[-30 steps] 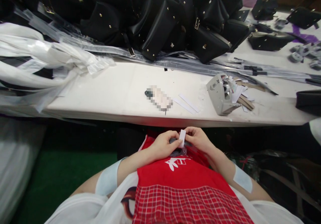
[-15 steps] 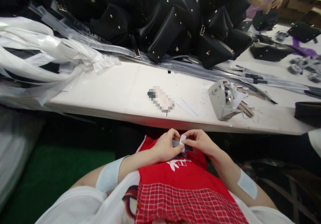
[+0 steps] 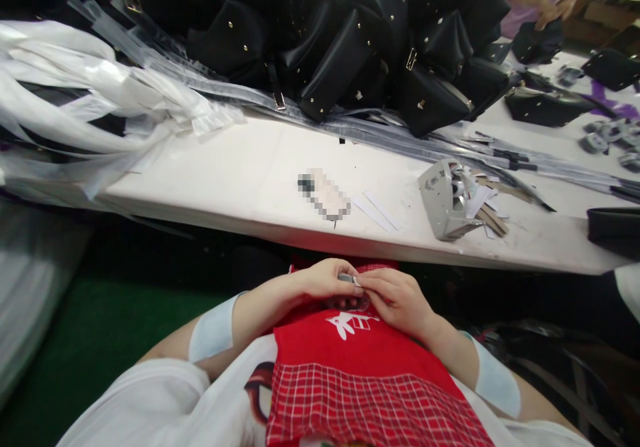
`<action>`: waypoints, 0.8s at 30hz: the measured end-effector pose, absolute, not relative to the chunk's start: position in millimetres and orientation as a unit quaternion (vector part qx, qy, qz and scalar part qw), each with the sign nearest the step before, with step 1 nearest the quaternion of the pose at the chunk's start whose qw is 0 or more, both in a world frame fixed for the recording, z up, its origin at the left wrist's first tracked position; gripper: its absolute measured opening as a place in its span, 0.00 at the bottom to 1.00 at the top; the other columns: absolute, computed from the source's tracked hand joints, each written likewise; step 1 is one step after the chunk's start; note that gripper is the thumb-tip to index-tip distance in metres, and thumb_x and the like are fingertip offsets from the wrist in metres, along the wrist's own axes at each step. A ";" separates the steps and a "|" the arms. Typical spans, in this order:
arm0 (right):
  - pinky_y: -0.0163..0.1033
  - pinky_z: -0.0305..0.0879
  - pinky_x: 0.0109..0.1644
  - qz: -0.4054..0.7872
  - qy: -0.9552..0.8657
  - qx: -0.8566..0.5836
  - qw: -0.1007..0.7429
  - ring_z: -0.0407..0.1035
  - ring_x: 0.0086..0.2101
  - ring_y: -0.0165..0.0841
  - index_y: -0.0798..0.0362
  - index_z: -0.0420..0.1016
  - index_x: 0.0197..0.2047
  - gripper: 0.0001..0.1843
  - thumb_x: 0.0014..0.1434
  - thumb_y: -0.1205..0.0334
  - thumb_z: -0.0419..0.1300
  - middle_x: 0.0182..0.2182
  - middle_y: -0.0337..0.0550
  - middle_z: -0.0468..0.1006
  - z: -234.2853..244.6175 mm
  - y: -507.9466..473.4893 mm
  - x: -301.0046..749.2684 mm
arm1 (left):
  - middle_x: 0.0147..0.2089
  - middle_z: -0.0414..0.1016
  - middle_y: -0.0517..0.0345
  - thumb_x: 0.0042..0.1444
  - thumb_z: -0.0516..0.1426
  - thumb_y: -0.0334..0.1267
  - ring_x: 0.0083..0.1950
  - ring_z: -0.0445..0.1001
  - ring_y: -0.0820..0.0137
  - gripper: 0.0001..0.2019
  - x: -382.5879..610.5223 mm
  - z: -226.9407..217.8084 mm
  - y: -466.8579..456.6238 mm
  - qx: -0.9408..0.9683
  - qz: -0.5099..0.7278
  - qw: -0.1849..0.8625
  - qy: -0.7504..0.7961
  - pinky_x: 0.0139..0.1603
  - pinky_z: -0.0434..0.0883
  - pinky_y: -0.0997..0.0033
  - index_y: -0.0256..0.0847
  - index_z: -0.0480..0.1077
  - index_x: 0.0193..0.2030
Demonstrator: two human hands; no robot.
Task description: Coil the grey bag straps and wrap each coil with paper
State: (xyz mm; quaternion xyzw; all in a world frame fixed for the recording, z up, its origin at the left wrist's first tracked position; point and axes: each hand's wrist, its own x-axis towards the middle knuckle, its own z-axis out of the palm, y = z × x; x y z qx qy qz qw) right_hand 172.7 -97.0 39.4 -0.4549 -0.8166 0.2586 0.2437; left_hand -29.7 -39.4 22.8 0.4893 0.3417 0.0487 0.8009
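Note:
Over the lap of my red apron (image 3: 305, 347), my two hands meet. My left hand (image 3: 330, 279) is closed around a dark grey strap-like piece (image 3: 346, 277), of which only a short part shows between the fingers. My right hand (image 3: 397, 297) pinches at a narrow white strip (image 3: 357, 281) lying across that piece. Most of the white strip and the far end of the grey piece are hidden by my fingers.
On the white table (image 3: 240, 173) lie a blurred-out object (image 3: 327, 197), two white strips (image 3: 377, 212) and a grey tape dispenser (image 3: 440, 200) beside paper scraps. Black bags (image 3: 340, 67) are heaped behind plastic-wrapped straps. A bundle of white material (image 3: 100, 80) lies left; another person's hands (image 3: 555, 13) show top right.
My right hand has turned and closed in against my left, folding over the white strip. Less of the strip and the grey piece shows. The view has shifted slightly.

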 end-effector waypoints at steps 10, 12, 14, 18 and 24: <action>0.53 0.65 0.59 0.105 -0.861 -0.429 0.254 0.63 0.57 0.43 0.45 0.70 0.59 0.23 0.60 0.68 0.55 0.55 0.47 0.73 48.0 -88.6 183.0 | 0.26 0.71 0.61 0.44 0.64 0.40 0.24 0.68 0.76 0.17 -17.3 30.8 -20.7 0.385 0.219 0.828 0.344 0.26 0.64 0.76 0.36 0.67 0.38; 0.52 0.64 0.59 0.068 -0.834 -0.465 0.288 0.65 0.56 0.43 0.46 0.72 0.56 0.21 0.59 0.67 0.57 0.54 0.47 0.74 55.5 -77.2 206.3 | 0.25 0.71 0.62 0.44 0.64 0.40 0.21 0.67 0.77 0.17 -16.6 29.4 -21.2 0.395 0.224 0.821 0.345 0.23 0.60 0.78 0.37 0.65 0.39; 0.52 0.62 0.60 0.007 -0.746 -0.562 0.357 0.67 0.53 0.43 0.50 0.74 0.53 0.19 0.58 0.65 0.58 0.51 0.49 0.76 60.0 -59.0 244.0 | 0.27 0.73 0.60 0.44 0.64 0.40 0.20 0.65 0.78 0.18 -18.6 26.6 -21.5 0.399 0.233 0.817 0.344 0.20 0.57 0.79 0.38 0.64 0.39; 0.54 0.57 0.59 0.050 -0.498 -0.754 0.426 0.67 0.49 0.46 0.54 0.79 0.40 0.14 0.55 0.55 0.58 0.42 0.53 0.79 53.4 -17.3 330.0 | 0.32 0.75 0.56 0.45 0.65 0.43 0.23 0.66 0.77 0.19 -22.0 17.8 -22.2 0.391 0.244 0.819 0.342 0.22 0.56 0.79 0.39 0.63 0.40; 0.44 0.69 0.38 0.184 -0.437 -0.760 0.444 0.73 0.29 0.40 0.55 0.79 0.22 0.20 0.51 0.47 0.57 0.23 0.47 0.79 30.9 8.8 369.0 | 0.33 0.76 0.54 0.42 0.67 0.49 0.24 0.64 0.76 0.22 -12.5 7.6 -26.6 0.365 0.260 0.820 0.356 0.23 0.55 0.77 0.40 0.66 0.38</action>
